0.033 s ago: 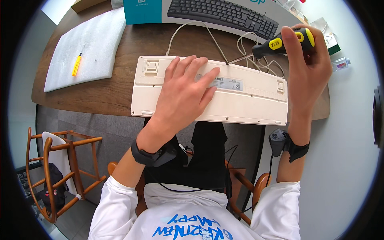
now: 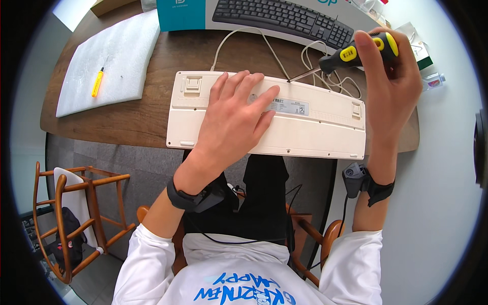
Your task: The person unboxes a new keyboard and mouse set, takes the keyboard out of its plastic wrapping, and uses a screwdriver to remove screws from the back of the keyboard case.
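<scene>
A cream-white keyboard (image 2: 315, 133) lies upside down on the wooden table, its near edge jutting over the table's front edge. Its underside shows a silver label (image 2: 290, 105), two feet folded flat and several small screw holes. My left hand (image 2: 229, 119) rests flat on the keyboard left of its middle, fingers spread. My right hand (image 2: 394, 89) is closed round the black and yellow handle of a screwdriver (image 2: 336, 62). The screwdriver slants down to the left, and its tip meets the keyboard near the middle of the far edge, apparently at a screw hole.
On the left, a white foam sheet (image 2: 127, 46) carries a small yellow screwdriver-like tool (image 2: 97, 84) and a tiny dark piece (image 2: 121, 77). A keyboard box (image 2: 185, 18) stands behind the keyboard. The pale cable (image 2: 219, 50) loops between them. A bottle (image 2: 433, 81) lies far right.
The screwdriver's handle and my right thumb have shifted very slightly left and away from me. The tip, the keyboard and my left hand stay in place.
</scene>
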`<state>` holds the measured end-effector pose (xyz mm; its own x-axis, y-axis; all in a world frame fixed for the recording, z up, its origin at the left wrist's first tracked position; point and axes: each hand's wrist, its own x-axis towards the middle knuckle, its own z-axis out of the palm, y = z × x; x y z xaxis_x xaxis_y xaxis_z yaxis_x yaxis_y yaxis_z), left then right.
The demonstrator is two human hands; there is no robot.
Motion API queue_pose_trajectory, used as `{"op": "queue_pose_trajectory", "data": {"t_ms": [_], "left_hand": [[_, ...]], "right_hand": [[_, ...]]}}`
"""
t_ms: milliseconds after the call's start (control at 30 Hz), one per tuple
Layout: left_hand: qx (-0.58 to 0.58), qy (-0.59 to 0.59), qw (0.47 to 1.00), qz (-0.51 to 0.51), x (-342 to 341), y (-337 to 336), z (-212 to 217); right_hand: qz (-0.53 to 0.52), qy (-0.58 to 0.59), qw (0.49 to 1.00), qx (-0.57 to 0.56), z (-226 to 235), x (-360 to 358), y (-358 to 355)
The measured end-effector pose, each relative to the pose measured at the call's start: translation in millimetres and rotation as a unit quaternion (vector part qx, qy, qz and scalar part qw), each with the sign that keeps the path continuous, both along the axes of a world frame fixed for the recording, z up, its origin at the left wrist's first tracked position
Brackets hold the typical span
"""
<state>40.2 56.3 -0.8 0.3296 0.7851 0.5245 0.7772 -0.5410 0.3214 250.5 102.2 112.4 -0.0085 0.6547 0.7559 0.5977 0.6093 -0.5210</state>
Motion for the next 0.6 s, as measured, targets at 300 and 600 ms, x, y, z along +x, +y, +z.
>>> {"op": "queue_pose_trajectory", "data": {"t_ms": [300, 600], "left_hand": [[-0.002, 0.007, 1.000, 0.010, 0, 1, 2], [-0.003, 0.004, 1.000, 0.007, -2, -2, -2]], "right_hand": [[-0.101, -0.273, 0.957, -0.023, 52, -57, 4], [-0.153, -0.312, 0.930, -0.120, 59, -67, -1]]}}
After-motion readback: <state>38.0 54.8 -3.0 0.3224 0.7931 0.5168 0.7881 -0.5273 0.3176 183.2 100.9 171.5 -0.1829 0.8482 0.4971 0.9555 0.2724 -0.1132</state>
